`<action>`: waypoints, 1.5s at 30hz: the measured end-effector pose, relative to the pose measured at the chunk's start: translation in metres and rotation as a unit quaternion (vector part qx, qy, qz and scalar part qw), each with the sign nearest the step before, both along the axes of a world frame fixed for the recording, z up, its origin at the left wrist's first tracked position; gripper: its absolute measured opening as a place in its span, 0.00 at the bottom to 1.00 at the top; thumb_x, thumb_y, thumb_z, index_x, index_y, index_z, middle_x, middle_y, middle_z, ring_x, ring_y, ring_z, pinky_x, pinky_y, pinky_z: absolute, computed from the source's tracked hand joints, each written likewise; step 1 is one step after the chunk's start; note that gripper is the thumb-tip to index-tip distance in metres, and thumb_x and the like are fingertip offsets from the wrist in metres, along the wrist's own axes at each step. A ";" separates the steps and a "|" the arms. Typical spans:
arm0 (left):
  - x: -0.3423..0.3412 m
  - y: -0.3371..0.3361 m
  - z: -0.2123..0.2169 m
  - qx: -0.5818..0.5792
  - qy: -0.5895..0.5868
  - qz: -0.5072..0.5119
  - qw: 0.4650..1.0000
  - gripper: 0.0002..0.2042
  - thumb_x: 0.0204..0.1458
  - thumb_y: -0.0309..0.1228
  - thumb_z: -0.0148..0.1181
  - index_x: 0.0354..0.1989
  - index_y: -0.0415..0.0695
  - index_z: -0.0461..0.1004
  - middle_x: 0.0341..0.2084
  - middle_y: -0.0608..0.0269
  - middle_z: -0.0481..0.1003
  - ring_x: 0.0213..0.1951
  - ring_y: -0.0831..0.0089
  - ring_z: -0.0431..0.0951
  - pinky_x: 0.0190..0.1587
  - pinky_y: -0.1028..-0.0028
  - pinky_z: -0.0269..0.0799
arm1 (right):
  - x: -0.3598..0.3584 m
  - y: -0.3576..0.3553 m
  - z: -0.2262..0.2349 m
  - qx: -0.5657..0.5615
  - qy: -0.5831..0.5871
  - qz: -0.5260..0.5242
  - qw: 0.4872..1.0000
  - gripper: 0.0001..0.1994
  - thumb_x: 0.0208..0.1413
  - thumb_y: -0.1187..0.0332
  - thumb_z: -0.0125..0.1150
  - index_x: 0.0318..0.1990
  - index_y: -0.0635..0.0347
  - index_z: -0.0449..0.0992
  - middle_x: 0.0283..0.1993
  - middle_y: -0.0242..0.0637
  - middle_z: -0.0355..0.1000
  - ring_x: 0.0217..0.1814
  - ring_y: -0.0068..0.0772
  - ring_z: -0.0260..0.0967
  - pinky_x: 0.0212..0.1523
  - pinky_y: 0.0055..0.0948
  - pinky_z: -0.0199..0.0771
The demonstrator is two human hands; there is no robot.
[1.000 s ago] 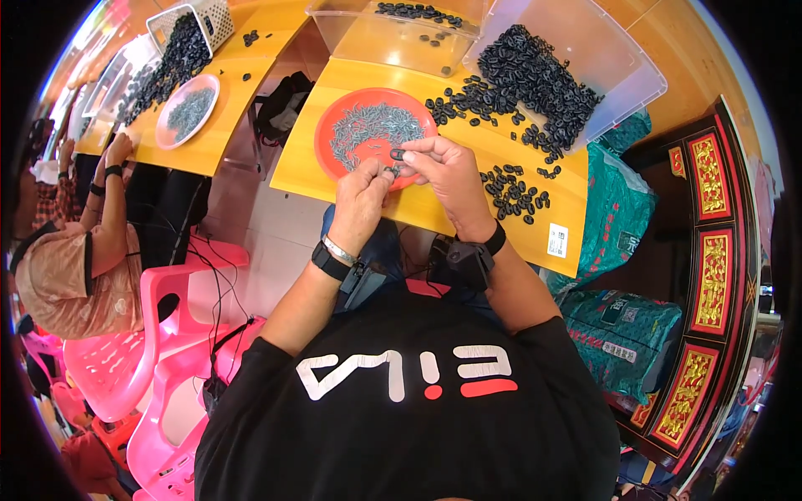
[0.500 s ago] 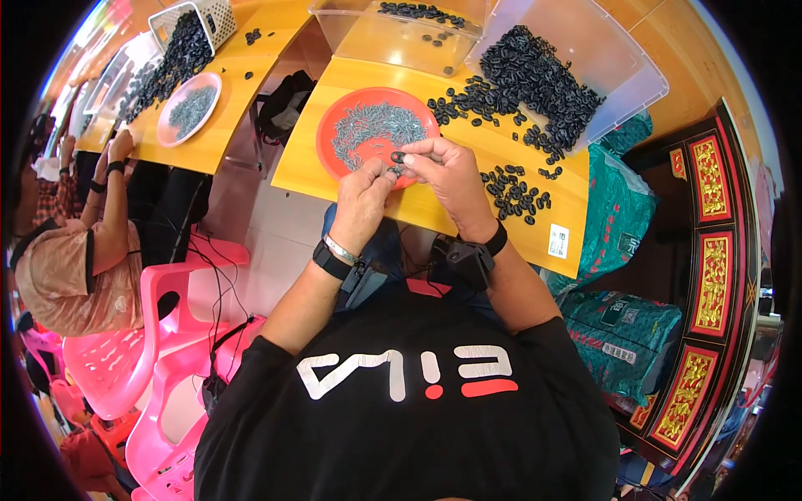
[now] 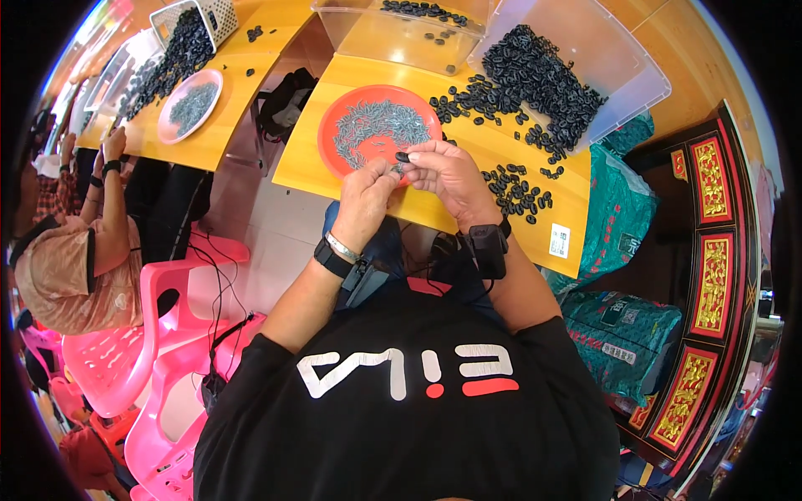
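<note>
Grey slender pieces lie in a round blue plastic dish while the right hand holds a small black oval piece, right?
Not quite: the round plastic dish holding the grey slender pieces is red, not blue, in the head view; the rest stands.

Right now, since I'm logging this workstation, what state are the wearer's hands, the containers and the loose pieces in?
Left hand, grip closed; what it may hold is too small to tell.
Right hand, grip closed on a small black oval piece.
Red plate, face up, holding slim metal pieces.
Clear bin, tipped, black pieces spilling out.
Loose black pieces, scattered on the table.
White basket, on its side.
</note>
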State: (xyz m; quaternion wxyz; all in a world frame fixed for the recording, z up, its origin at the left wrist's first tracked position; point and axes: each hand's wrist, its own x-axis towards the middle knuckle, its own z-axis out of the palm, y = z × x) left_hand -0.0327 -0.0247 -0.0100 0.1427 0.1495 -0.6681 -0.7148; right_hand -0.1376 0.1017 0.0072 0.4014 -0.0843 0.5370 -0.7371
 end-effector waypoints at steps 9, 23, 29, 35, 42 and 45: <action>0.001 0.000 0.006 0.049 -0.019 -0.008 0.999 0.07 0.50 0.24 0.49 0.21 0.40 0.65 0.14 0.71 0.62 0.16 0.83 0.61 0.18 0.79 0.56 | -0.002 0.001 -0.004 -0.011 -0.057 0.009 0.998 0.05 0.53 0.73 0.56 0.37 0.61 0.74 0.31 0.34 0.75 0.31 0.22 0.72 0.34 0.20 0.73; 0.001 -0.009 0.009 0.137 0.062 -0.062 0.987 0.08 0.53 0.30 0.47 0.25 0.41 0.68 0.20 0.66 0.70 0.24 0.80 0.67 0.30 0.81 0.61 | 0.008 0.003 0.008 0.019 0.285 0.039 0.957 0.05 0.51 0.78 0.54 0.35 0.67 0.74 0.30 0.32 0.74 0.31 0.17 0.71 0.34 0.18 0.72; 0.001 -0.007 0.007 0.170 0.065 -0.075 0.980 0.08 0.54 0.29 0.47 0.27 0.41 0.69 0.21 0.65 0.71 0.25 0.79 0.68 0.32 0.81 0.63 | 0.017 -0.002 0.012 -0.033 0.208 0.000 0.978 0.06 0.53 0.78 0.56 0.38 0.66 0.75 0.34 0.31 0.74 0.35 0.17 0.69 0.40 0.18 0.70; 0.000 -0.005 0.007 0.196 0.088 -0.066 0.974 0.07 0.54 0.29 0.47 0.28 0.41 0.69 0.22 0.65 0.72 0.26 0.79 0.69 0.32 0.81 0.63 | 0.021 -0.003 0.000 -0.076 0.129 0.005 0.989 0.09 0.55 0.76 0.55 0.43 0.65 0.74 0.35 0.32 0.74 0.33 0.18 0.69 0.39 0.18 0.69; 0.000 -0.004 0.010 0.182 0.065 -0.055 0.980 0.07 0.54 0.29 0.47 0.27 0.41 0.69 0.20 0.66 0.71 0.24 0.80 0.68 0.30 0.81 0.63 | 0.018 -0.002 -0.004 -0.056 0.143 -0.018 0.988 0.10 0.56 0.75 0.53 0.45 0.65 0.73 0.36 0.32 0.74 0.33 0.19 0.69 0.39 0.19 0.70; 0.001 -0.006 0.008 0.161 0.036 -0.046 0.985 0.07 0.53 0.28 0.48 0.26 0.42 0.69 0.19 0.67 0.70 0.22 0.80 0.67 0.28 0.81 0.62 | 0.004 0.002 -0.019 -0.119 0.023 -0.017 0.993 0.08 0.57 0.74 0.53 0.43 0.63 0.73 0.35 0.31 0.72 0.33 0.20 0.70 0.37 0.20 0.71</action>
